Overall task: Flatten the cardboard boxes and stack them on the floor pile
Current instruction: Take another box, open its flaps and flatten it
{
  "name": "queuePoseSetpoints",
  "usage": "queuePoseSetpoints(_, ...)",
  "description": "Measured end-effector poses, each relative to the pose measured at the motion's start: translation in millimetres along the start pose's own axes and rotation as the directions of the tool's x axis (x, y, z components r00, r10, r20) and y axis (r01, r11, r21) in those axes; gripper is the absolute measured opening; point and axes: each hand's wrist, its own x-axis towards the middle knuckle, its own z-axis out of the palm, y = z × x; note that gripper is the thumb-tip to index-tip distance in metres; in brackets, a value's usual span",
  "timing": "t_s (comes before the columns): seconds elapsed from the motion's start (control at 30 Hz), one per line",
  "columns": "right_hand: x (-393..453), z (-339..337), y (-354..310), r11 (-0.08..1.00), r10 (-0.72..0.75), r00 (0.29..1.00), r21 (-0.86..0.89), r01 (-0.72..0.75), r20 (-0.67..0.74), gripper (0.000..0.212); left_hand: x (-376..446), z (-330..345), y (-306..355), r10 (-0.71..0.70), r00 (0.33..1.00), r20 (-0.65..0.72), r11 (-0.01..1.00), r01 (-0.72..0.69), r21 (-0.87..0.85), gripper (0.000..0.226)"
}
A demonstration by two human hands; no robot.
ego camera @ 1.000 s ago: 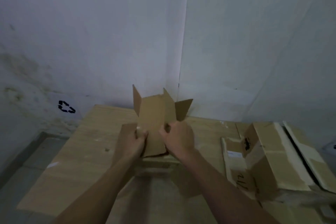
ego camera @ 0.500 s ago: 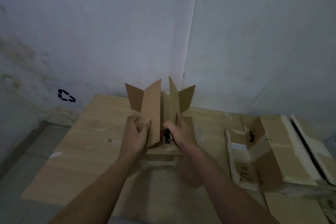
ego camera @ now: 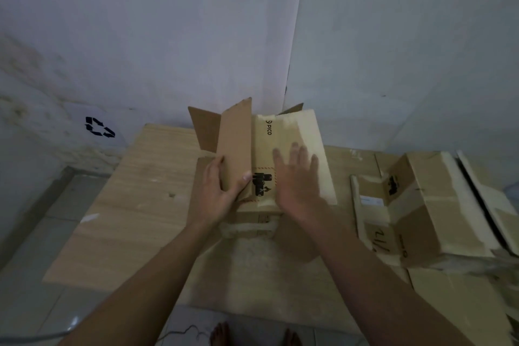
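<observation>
A small brown cardboard box [ego camera: 295, 132] with a PICO print and a black label lies on the pile of flattened cardboard [ego camera: 146, 182] on the floor. My left hand [ego camera: 216, 191] grips its upright left flap [ego camera: 236, 146], thumb on the inner face. My right hand [ego camera: 297, 180] lies flat with spread fingers on the box's pale, folded-down right panel. Two more flaps stick up at the far end.
To the right lies a larger, partly collapsed box [ego camera: 429, 205] with open flaps and handwriting. Grey walls meet in a corner just behind the pile; a recycling symbol [ego camera: 98, 127] marks the left wall. Tiled floor [ego camera: 33, 233] shows at left, bare toes [ego camera: 219, 334] and a thin cable at the bottom.
My right hand has let go of the right flap and now lies flat on that panel, which has folded down to the right. My left hand still holds the upright left flap.
</observation>
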Motion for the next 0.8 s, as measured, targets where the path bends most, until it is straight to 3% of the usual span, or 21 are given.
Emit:
queuePoseSetpoints(0.07,-14.4,37.1,-10.4,0.982,-0.155,0.979,0.126,0.138,0.135,0.069,0.7,-2.9,-2.2,0.033,0.999,0.003,0.999,-0.033,-0.015,0.088)
queuePoseSetpoints(0.1,-21.6,52.7,-11.8,0.966,-0.197,0.971,0.196,0.169,0.134,0.064,-0.3,-5.1,-3.6,0.061,0.998,0.013,0.998,-0.061,-0.019,0.087)
queuePoseSetpoints(0.2,-28.9,73.0,-9.3,0.939,-0.174,0.984,0.306,0.156,0.030,0.057,-7.8,-13.6,-6.3,0.150,0.984,0.095,0.989,-0.150,0.002,0.097)
queuePoseSetpoints(0.27,-26.2,74.3,-6.5,0.950,-0.154,0.988,0.277,0.143,0.018,0.056,-16.0,-17.4,-5.6,0.110,0.988,0.111,0.991,-0.117,0.064,0.107)
queuePoseSetpoints(0.3,-24.3,74.3,-5.3,0.957,-0.154,0.988,0.249,0.149,-0.001,0.058,-19.7,-19.3,-5.5,0.075,0.994,0.083,0.993,-0.082,0.083,0.103)
queuePoseSetpoints(0.37,-23.4,74.7,-4.7,0.961,-0.199,0.979,0.189,0.202,-0.035,0.070,-26.8,-22.1,-9.1,-0.027,0.998,-0.050,0.994,0.032,0.104,0.073)
queuePoseSetpoints(0.43,-24.6,76.9,-4.8,0.944,-0.305,0.952,0.123,0.307,-0.037,0.094,-32.9,-24.9,-16.6,-0.186,0.950,-0.250,0.982,0.177,-0.058,0.043)
queuePoseSetpoints(0.53,-23.5,78.9,-2.2,0.921,-0.386,0.922,0.060,0.385,0.001,0.112,-39.0,-25.9,-18.7,-0.370,0.847,-0.381,0.902,0.229,-0.367,0.042)
queuePoseSetpoints(0.67,-32.3,87.7,3.8,0.921,-0.384,0.922,0.051,0.386,-0.043,0.103,-41.4,-27.2,-18.2,-0.518,0.740,-0.429,0.806,0.255,-0.534,0.052)
queuePoseSetpoints(0.73,-41.1,93.3,5.5,0.917,-0.391,0.918,0.059,0.394,-0.064,0.098,-46.9,-31.6,-22.5,-0.533,0.681,-0.503,0.802,0.217,-0.556,0.067)
queuePoseSetpoints(0.8,-48.9,96.5,6.1,0.912,-0.400,0.913,0.070,0.405,-0.079,0.097,-59.7,-35.4,-22.1,-0.509,0.650,-0.564,0.826,0.184,-0.533,0.065)
